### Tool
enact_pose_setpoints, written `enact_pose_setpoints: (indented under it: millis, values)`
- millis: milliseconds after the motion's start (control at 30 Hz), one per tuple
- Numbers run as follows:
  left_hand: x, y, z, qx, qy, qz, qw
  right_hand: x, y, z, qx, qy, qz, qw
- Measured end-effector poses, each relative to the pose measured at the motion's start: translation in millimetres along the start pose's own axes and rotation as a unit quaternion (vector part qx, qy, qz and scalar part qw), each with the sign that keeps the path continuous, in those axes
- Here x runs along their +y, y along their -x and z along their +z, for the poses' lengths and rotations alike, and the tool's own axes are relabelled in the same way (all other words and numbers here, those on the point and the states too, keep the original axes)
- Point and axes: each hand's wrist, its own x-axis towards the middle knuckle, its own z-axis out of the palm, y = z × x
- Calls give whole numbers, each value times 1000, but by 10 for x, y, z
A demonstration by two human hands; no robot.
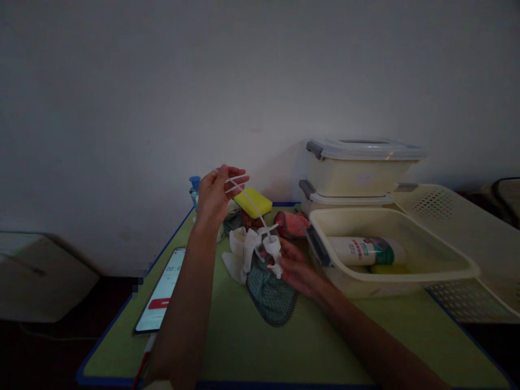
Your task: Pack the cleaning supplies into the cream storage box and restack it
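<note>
My left hand (pixel 217 194) is raised above the green table (pixel 244 336), fingers pinched on the ends of thin white straps (pixel 247 201) that run down to a white bundle (pixel 266 246). My right hand (pixel 298 268) sits low beside that bundle, fingers curled against its lower end. Under the bundle lie a white cloth (pixel 238 254) and a dark teal mesh cloth (pixel 271 295).
A phone (pixel 162 290) with a lit timer screen lies at the left edge. A yellow sponge (pixel 252 202), a red cloth (pixel 290 223) and a blue-capped bottle (pixel 194 188) sit behind. An open tub (pixel 406 284) holds a white bottle (pixel 365 250); lidded boxes (pixel 361 165) and a perforated tray (pixel 459 216) stand right.
</note>
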Motion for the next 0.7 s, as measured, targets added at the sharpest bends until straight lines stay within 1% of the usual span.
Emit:
enact_pose_setpoints:
  millis: [100,200,267,333,400,433,500,567,600,633,700]
  values:
    - [-14,0,-15,-42,-38,-11,998,17,17,38,-9,22,17,1000]
    - [-8,5,-55,-97,-93,-28,991,48,23,74,0,27,16,1000]
    - [17,12,-108,-146,-135,-44,979,65,21,89,16,29,12,999]
    - [57,23,-172,-221,-176,-72,957,76,14,94,36,32,4,999]
    - [100,38,-226,-321,-210,-111,917,81,5,91,64,30,-6,997]
    - [118,46,-243,-376,-222,-129,890,82,1,89,76,27,-11,997]
    - [133,63,-251,-485,-242,-154,826,81,-8,88,89,23,-15,996]
    - [114,74,-229,-572,-263,-148,763,79,-14,91,87,29,-18,996]
    - [91,76,-209,-601,-279,-135,737,78,-15,93,85,36,-21,996]
    - [63,76,-187,-618,-295,-116,719,77,-17,95,83,44,-23,995]
    - [-4,75,-135,-628,-320,-80,705,77,-17,98,84,57,-24,995]
